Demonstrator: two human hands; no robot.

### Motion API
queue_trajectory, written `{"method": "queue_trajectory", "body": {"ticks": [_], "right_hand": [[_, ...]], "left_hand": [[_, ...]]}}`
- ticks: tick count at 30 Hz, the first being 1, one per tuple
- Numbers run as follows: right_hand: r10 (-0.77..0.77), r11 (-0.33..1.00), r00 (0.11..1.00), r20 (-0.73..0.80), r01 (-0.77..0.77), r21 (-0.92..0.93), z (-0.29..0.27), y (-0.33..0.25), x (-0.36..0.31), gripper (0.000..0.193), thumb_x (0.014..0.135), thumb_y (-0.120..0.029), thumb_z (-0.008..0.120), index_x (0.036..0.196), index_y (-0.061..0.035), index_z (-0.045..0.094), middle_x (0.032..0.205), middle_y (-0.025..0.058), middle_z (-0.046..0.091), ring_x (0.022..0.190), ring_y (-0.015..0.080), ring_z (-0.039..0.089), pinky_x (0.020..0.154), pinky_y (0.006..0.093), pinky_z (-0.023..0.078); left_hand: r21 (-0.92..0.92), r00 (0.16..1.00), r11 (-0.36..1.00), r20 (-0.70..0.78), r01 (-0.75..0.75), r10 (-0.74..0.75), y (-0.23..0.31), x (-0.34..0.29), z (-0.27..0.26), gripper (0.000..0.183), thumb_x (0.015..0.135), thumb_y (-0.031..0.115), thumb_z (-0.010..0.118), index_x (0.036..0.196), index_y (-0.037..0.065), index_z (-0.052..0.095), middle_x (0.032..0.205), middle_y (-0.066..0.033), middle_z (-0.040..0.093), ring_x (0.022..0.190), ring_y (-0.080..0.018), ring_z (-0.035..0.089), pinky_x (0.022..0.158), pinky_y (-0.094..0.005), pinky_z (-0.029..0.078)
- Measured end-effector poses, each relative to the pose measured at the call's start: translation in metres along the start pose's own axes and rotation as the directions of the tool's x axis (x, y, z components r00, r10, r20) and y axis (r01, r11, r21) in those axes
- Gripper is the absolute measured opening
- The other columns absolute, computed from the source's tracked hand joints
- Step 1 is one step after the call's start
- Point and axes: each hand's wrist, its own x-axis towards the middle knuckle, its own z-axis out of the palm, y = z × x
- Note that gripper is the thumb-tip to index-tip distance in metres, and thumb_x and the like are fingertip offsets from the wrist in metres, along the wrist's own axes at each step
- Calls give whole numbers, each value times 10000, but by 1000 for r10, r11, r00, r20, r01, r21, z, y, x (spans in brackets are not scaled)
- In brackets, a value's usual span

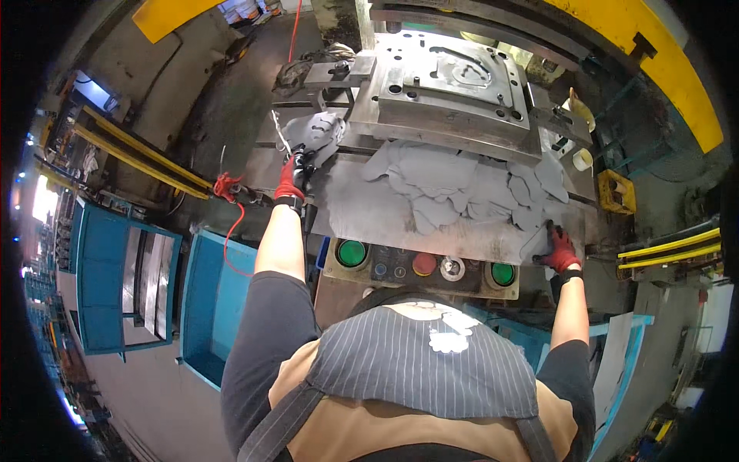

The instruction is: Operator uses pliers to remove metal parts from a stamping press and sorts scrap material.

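My left hand (292, 175), in a red and black glove, is closed around a thin, bright metal tool (279, 132) whose exact kind I cannot make out. Just beyond those fingers lies a grey formed metal part (317, 127) with curved slots, touching or very near the hand. At the right end of the metal table plate (350, 204), my gloved right hand (562, 250) grips the edge of a flat grey metal piece (534, 245), its fingertips partly hidden. Several flat grey metal blanks (431, 181) overlap across the plate between my hands.
Beyond the blanks sits a heavy steel die (454, 85) with a shaped recess. A control panel (396, 266) with green and red buttons is close to my body. Yellow guard bars (138, 150) stand left, a blue bin (212, 308) lower left, a yellow crate (616, 192) right.
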Motion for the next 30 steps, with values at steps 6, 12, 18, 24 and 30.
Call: {"method": "queue_trajectory", "body": {"ticks": [6, 12, 18, 24, 30], "right_hand": [[283, 951, 955, -94, -267, 153, -3, -21, -53, 1006, 467, -502, 750, 1289, -132, 303, 1261, 204, 307, 1196, 360, 280, 953, 422, 323], [469, 789, 855, -219, -294, 540, 74, 9, -52, 1003, 550, -460, 734, 1326, -70, 234, 1342, 244, 224, 1245, 400, 148, 999, 435, 230], [673, 642, 675, -301, -331, 692, 75, 20, -44, 797, 640, -362, 698, 1276, -43, 339, 1219, 231, 420, 1072, 323, 455, 904, 369, 377], [390, 155, 919, -66, 5, 988, 95, 86, -99, 306, 816, -194, 502, 1066, -31, 567, 857, 45, 605, 696, 102, 554, 643, 236, 452], [310, 63, 869, -385, 385, 921, -20, -24, -107, 304, 840, -253, 487, 1076, -73, 556, 612, -56, 466, 480, 63, 406, 480, 217, 372]], "left_hand": [[-475, 934, 805, 147, 356, -326, 23, -51, 41, 311, 860, 309, 485, 1105, 120, 508, 736, 6, 555, 482, -100, 491, 399, -219, 412], [-345, 933, 867, 110, 360, -343, -52, -18, 19, 336, 859, 283, 485, 1119, 72, 501, 909, -39, 591, 633, -117, 563, 528, -253, 479], [-414, 948, 854, 109, 316, -298, -45, 28, 17, 315, 882, 247, 430, 1120, 58, 508, 975, -53, 602, 660, -92, 570, 554, -219, 472], [-315, 973, 920, 64, 231, -223, 27, -36, 42, 270, 849, 257, 482, 1056, 99, 555, 892, -43, 618, 553, -75, 505, 470, -242, 435], [-225, 991, 966, -2, 128, -131, 75, -123, 27, 316, 861, 225, 454, 1144, 85, 473, 920, -80, 614, 536, -57, 489, 455, -196, 413]]}}
